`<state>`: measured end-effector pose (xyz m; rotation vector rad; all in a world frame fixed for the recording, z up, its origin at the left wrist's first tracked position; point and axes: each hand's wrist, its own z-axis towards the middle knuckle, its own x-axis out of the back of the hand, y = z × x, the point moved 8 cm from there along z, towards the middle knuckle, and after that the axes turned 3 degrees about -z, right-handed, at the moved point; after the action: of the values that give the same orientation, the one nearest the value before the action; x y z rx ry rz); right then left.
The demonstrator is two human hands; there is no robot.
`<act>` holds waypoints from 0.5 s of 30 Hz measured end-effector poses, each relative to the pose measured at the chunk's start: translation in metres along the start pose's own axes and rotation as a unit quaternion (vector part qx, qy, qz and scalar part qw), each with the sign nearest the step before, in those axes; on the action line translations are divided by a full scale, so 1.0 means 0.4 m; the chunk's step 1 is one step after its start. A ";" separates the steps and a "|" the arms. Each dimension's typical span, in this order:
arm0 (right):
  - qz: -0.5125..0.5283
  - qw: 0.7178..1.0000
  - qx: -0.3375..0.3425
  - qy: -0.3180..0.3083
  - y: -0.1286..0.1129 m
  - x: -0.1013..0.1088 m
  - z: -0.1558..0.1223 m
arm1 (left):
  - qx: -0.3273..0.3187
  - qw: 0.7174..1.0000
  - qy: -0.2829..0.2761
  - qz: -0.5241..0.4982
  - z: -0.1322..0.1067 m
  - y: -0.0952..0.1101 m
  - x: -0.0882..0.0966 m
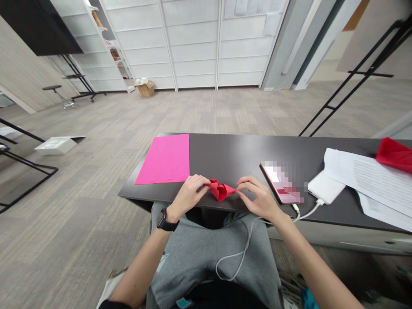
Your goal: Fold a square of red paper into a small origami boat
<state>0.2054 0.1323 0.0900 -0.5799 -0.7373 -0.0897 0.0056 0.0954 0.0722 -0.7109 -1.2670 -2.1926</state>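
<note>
Head view gave me the person's two hands from above, both at work on one piece of folded red paper (pixel 221 191). It was held out between them at the near edge of the dark table (pixel 222 150), its middle creased and puffed out. The left hand (pixel 192 192), with a black watch (pixel 167 221) at the wrist, pinched one end, thumb and fingers drawn in close. The right hand (pixel 259 198) had the opposite pointed end nipped between thumb and forefinger, a narrow grip, the other fingers curved loosely above it. Just beyond the left hand lay a bright pink sheet (pixel 169 159); near the right one I saw a phone (pixel 277 182), plugged into a white cable (pixel 242 253), and a white power bank (pixel 326 187).
</note>
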 end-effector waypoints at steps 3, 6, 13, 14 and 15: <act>0.004 1.000 0.006 -0.023 -0.007 -0.007 0.003 | 0.021 0.999 0.002 -0.044 -0.002 -0.010 -0.003; 0.016 0.999 -0.011 -0.042 -0.003 -0.009 0.005 | 0.048 0.997 0.008 -0.057 -0.002 -0.021 -0.002; 0.008 0.995 -0.040 -0.088 0.024 -0.018 0.013 | 0.054 0.997 0.006 -0.057 0.009 -0.018 0.001; 0.006 0.995 -0.045 -0.089 0.030 -0.020 0.015 | 0.053 0.997 0.006 -0.060 0.011 -0.017 0.002; 0.007 0.995 -0.051 -0.085 0.037 -0.020 0.016 | 0.052 0.997 0.006 -0.064 0.013 -0.016 0.002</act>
<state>0.1996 0.1472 0.0815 -0.6951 -0.8973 -0.0661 0.0019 0.1025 0.0710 -0.5887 -1.4453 -2.2091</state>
